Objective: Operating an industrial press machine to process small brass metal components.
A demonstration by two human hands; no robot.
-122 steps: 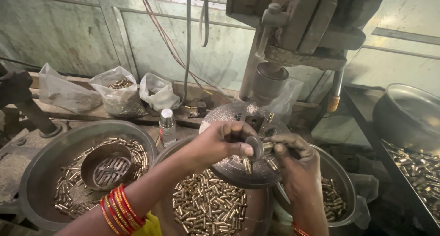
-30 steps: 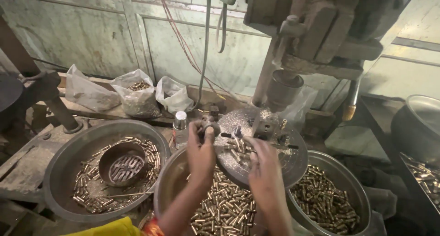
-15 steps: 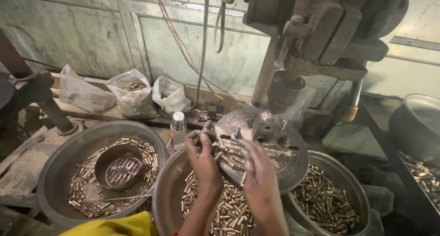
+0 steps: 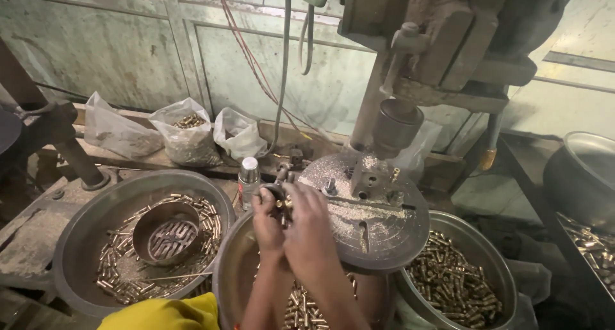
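Head view: both hands together at left edge of round drill plate (image 4: 378, 240). Left hand (image 4: 266, 218) and right hand (image 4: 309, 227) cup small brass pieces (image 4: 280, 205); grip closed around them, finger detail unclear. Middle basin (image 4: 230, 272) holds many pieces, right basin (image 4: 448, 279) and left basin (image 4: 83, 240) too. Plate strewn with swarf, no piece visibly seated under spindle (image 4: 396, 128); judged mid-batch.

light: dim, warm, from above
glare: soft sheen on steel bowl (image 4: 138, 195) rims
shadows: deep at left edge
focus: hands slightly motion-blurred
edges: mild wide-angle bend
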